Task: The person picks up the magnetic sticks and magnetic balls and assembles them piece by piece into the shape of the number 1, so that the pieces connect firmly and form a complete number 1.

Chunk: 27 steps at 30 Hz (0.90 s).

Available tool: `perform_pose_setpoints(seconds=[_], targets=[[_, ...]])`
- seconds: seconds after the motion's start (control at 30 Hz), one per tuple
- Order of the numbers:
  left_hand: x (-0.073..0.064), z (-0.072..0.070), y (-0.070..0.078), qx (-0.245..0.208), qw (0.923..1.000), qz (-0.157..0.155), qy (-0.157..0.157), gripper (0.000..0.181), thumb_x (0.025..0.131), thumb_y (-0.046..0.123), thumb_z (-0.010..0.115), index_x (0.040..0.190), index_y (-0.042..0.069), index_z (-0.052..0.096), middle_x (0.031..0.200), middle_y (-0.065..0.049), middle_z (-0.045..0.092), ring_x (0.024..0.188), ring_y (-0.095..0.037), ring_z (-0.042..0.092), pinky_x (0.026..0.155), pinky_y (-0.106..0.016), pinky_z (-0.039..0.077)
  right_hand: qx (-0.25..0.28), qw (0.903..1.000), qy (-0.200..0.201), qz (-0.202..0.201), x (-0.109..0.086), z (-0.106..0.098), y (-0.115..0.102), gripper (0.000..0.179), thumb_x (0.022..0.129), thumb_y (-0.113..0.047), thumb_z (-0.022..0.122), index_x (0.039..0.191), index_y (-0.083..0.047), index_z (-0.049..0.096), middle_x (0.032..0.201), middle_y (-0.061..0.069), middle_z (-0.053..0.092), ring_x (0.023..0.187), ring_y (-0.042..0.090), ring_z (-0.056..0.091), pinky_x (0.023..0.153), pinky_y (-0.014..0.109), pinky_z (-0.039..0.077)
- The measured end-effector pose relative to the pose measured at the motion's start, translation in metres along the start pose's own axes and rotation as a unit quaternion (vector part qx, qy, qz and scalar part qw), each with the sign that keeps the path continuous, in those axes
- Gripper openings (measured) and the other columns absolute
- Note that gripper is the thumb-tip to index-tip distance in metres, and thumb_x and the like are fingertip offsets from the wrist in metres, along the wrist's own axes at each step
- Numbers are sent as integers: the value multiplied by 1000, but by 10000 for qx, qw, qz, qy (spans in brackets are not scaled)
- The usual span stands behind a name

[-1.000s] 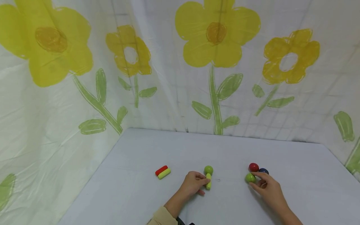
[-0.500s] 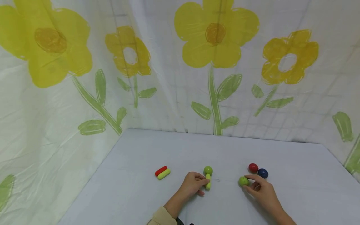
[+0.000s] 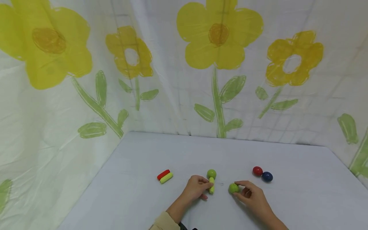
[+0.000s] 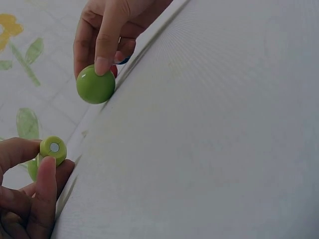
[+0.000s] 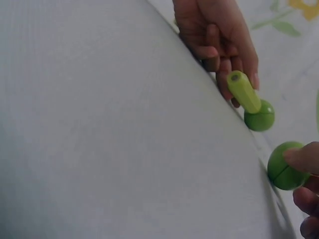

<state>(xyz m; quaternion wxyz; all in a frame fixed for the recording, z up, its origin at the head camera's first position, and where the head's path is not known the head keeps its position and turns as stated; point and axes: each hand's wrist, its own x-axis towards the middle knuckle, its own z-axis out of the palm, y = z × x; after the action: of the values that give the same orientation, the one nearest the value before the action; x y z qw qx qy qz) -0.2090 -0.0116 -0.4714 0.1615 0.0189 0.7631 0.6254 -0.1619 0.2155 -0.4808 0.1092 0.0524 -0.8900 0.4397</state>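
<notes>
My left hand (image 3: 195,189) pinches a short yellow-green magnetic rod (image 3: 211,189) between thumb and fingers. In the left wrist view, a round silvery disc shows in the near end of this rod (image 4: 53,148). At its far end sits a green ball (image 3: 211,173), right against the rod in the head and right wrist views. To the right, my right hand (image 3: 253,195) grips a second green ball (image 3: 233,188) by thumb and fingertips. A thin seam runs around that ball (image 5: 286,167). A small gap separates it from the rod.
A red rod (image 3: 163,174) and a yellow rod (image 3: 166,178) lie side by side at the left on the white table (image 3: 138,159). Farther right, a red ball (image 3: 257,171) and a dark blue ball (image 3: 267,177) touch. A flowered curtain (image 3: 172,95) hangs behind the table.
My right hand has drawn the green ball leftward and slightly nearer, away from the red and blue balls toward the rod. The left hand has kept its hold on the rod in place.
</notes>
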Motion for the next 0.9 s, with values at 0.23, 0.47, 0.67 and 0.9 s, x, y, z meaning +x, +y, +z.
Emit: perform_pose_setpoints(seconds=[0.23,0.47,0.67,0.9], targets=[[0,-1,0,-19,10000,40,-27,16,87,9,71,94,-5,66,77,-3,66,54,-8,59,47,-22,51,315,9987,-358,167,-2,11,-13,34,76,-5,81,109,-7,69,79,-4,59,68,5,51,61,21,46],[-1,-1,1,7,9999,119,-78,17,87,9,71,95,-5,66,77,-4,67,54,-8,58,47,-23,51,602,9966,-560,84,-5,20,-20,33,78,-8,80,109,-5,68,81,-2,59,67,5,50,60,21,46],[0,-2,1,47,9998,122,-117,19,88,11,71,95,-6,66,78,-3,67,53,-8,58,47,-22,51,811,9937,-739,-220,-8,31,-21,32,80,-11,80,110,-5,68,81,-3,58,66,4,50,58,21,45],[1,-1,0,54,9998,154,-147,17,88,10,70,95,-6,67,78,-4,67,54,-9,59,48,-23,52,974,9910,-852,-336,-12,36,-26,32,81,-12,79,110,-5,68,82,-4,58,65,3,49,56,21,44]])
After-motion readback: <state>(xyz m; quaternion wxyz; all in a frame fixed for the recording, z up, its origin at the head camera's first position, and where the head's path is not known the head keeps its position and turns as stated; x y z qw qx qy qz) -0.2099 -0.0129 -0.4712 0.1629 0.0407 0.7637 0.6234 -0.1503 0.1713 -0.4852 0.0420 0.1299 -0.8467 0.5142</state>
